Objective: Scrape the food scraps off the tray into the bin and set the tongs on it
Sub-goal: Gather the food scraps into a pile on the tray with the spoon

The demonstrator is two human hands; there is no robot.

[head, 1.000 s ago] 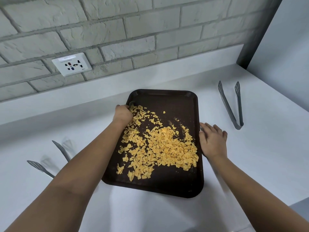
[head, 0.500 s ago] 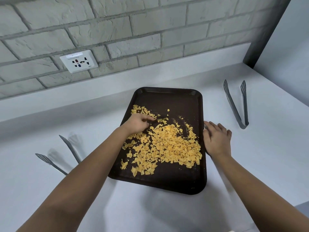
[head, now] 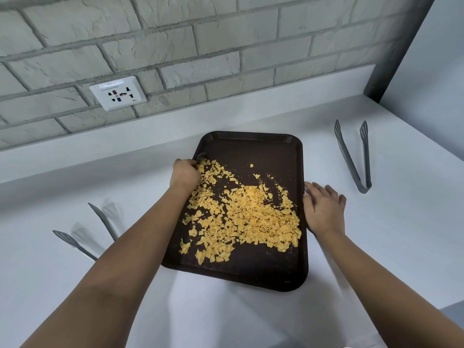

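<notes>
Moved back: left hand (head: 184, 175), from mid-tray to far-left corner, fingers curled round a small dark scraper (head: 201, 155). One brown tray (head: 263, 151) on the counter (head: 401, 247); one scatter of yellow scraps (head: 246, 214). Right hand (head: 324, 209), fingers spread flat beside the tray's right rim. Two grey tongs: one right (head: 354, 156), one left (head: 100, 229), both on the counter.

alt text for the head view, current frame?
A left hand grips a dark tool amid yellow food scraps on a dark brown rectangular tray; the right hand rests flat against its edge. Grey metal tongs lie on the white counter.

Person, two arms in view: both forearms bare to the frame's lower edge, no sleeves showing. Left hand (head: 184, 175) and right hand (head: 324, 210): ungloved. Wrists and fingers unadorned.
</notes>
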